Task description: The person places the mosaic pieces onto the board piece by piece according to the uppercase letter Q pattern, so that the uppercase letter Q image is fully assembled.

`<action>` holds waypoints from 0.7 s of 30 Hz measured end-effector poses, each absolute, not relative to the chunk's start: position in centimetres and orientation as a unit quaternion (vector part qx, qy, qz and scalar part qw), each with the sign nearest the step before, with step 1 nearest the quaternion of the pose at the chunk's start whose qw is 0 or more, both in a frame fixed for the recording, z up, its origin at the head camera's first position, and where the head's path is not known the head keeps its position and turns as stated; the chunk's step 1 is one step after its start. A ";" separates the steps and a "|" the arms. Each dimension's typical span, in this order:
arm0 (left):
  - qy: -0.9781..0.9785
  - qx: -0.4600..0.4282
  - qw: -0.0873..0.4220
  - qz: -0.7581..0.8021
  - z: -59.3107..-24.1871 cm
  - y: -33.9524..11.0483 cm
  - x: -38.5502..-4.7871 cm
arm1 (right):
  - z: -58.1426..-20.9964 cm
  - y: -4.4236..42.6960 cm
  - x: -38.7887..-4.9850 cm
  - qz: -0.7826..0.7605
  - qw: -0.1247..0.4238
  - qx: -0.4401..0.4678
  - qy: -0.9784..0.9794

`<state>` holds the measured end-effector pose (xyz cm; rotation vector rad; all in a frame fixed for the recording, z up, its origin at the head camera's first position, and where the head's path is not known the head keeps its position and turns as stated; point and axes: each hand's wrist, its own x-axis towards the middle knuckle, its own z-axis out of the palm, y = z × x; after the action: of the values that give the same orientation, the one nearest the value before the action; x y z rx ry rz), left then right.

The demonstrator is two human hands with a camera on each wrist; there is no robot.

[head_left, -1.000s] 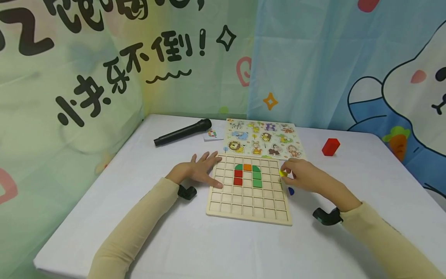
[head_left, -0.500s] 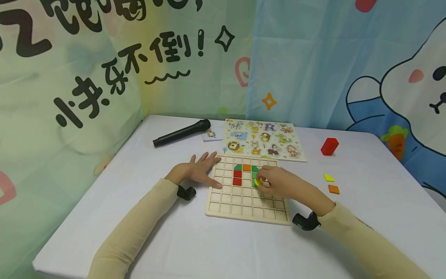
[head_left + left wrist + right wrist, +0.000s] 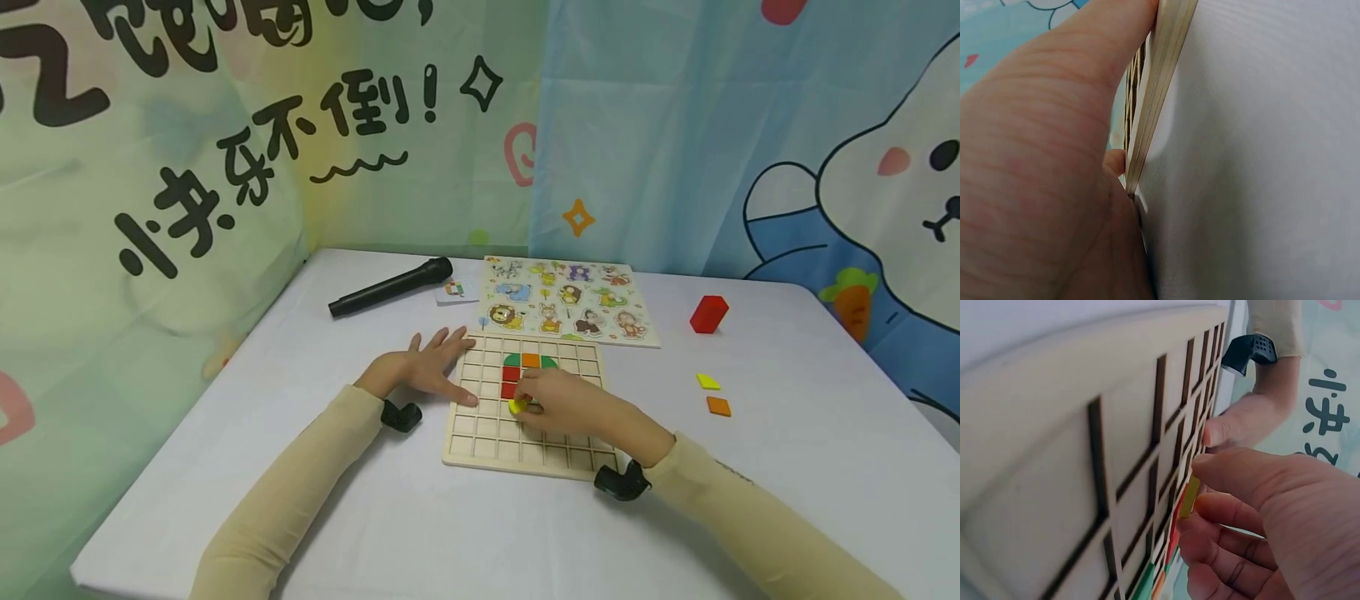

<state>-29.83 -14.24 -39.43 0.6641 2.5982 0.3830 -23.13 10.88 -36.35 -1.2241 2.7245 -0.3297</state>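
Observation:
My right hand (image 3: 566, 404) pinches a small yellow tile (image 3: 1189, 497) between thumb and fingers. It holds the tile at the wooden grid board (image 3: 495, 450), just below the lower of two red tiles (image 3: 511, 374). An orange tile (image 3: 531, 360) lies at the top of the arch of tiles, with a green rounded tile (image 3: 512, 360) to its left and another to its right. The green tiles further down are hidden behind my right hand. My left hand (image 3: 429, 367) lies with fingers spread at the board's left edge, its thumb resting on the board.
A yellow tile (image 3: 708, 382) and an orange tile (image 3: 718, 407) lie right of the board. Further back are a red block (image 3: 708, 314), an animal picture board (image 3: 570, 300), a small card (image 3: 457, 289) and a black microphone (image 3: 390, 287).
My right hand has moved left from beside the board to over it, carrying the yellow tile. The loose yellow and orange tiles came into sight; a blue piece is now hidden. My left hand stays put.

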 end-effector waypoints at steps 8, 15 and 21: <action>0.937 0.237 0.217 0.137 -39.4 -14.2 -29.8 | -36.9 10.3 -23.2 -0.100 0.063 -0.413 0.903; 0.937 0.238 0.217 0.133 -39.4 -14.3 -29.8 | -37.0 10.3 -23.1 -0.090 0.044 -0.425 0.900; 0.937 0.238 0.217 0.137 -39.3 -14.2 -29.7 | -37.0 10.3 -23.0 -0.089 0.039 -0.428 0.899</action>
<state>-29.70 -14.19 -39.27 0.6583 2.5951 0.3782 -23.05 10.29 -37.04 -1.3113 2.7547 -0.2736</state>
